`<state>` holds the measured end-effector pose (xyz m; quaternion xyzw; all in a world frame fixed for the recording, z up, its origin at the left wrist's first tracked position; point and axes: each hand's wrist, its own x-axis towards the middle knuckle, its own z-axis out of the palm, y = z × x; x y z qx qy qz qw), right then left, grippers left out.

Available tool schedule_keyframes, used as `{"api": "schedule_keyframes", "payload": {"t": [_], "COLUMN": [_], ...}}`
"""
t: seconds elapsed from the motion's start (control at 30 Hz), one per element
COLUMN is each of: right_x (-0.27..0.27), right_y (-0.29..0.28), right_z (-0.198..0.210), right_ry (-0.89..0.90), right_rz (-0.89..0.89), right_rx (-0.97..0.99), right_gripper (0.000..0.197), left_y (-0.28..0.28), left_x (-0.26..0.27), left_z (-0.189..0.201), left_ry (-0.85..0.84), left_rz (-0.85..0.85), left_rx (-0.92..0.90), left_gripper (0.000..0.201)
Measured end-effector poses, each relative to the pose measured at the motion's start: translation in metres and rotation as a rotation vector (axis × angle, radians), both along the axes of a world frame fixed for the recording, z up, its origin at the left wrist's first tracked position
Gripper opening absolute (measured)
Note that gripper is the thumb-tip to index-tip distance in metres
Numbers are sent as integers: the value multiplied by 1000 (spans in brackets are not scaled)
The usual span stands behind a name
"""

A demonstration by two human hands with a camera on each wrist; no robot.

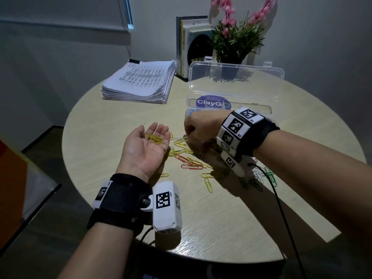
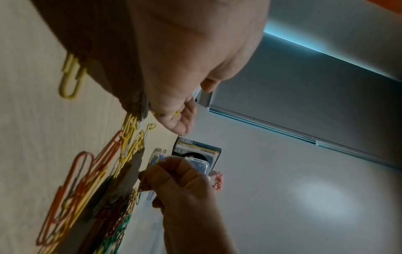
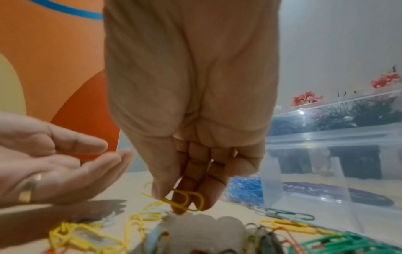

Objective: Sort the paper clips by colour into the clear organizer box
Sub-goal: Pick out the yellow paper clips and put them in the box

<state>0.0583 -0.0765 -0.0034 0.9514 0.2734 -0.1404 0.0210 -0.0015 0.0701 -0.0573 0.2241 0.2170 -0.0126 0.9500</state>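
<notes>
Pale wood-grain table [image 1: 112, 125] carries everything: the clear organizer box [image 1: 231, 97] stands at the far side with its lid up, blue clips already lying in its left compartment as the right wrist view shows. A thick stack of printed papers [image 1: 138, 83] sits to the far left of the box, with books [image 1: 189, 47] and a potted plant with pink flowers [image 1: 235, 41] behind it, all well apart from the work.

Nearer, the loose pile of paper clips [image 1: 189, 160] spreads yellow, orange, green and white between the 2 hands, just in front of the box.

The left hand [image 1: 145, 146] lies palm up with relaxed fingers, cradling a few yellow clips [image 1: 154, 138] as a tray. The right hand [image 1: 198, 133] hovers fingers down over the pile, thumb and fingertips pinching 1 yellow clip [image 3: 185, 199], its long axis roughly level and crosswise to the fingers.

The waiting palm lies just to the left of that pinch, nearer than the box, so a short sideways carry seems the likely move. Nothing stands between them; the box wall rises close beyond the right hand.
</notes>
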Motion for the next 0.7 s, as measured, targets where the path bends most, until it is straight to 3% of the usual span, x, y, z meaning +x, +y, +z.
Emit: {"api": "schedule_keyframes", "payload": {"t": [0.2,0.47,0.7], "right_x": [2,-6,-10], "right_y": [9,14,13], "right_z": [-11,-15,-14], "right_ry": [-79,-18,-45], "right_rz": [-7,-62,-64], "right_rx": [-45,-136,-17], "right_gripper": [22,22,26], "left_y": [1,6,4], "left_x": [-5,-14,-16], "left_z": [1,3,4], "left_ry": [9,11,7], "left_rz": [-10,-2,-17], "left_rx": [30,38,48], "left_gripper": [34,34,34]}}
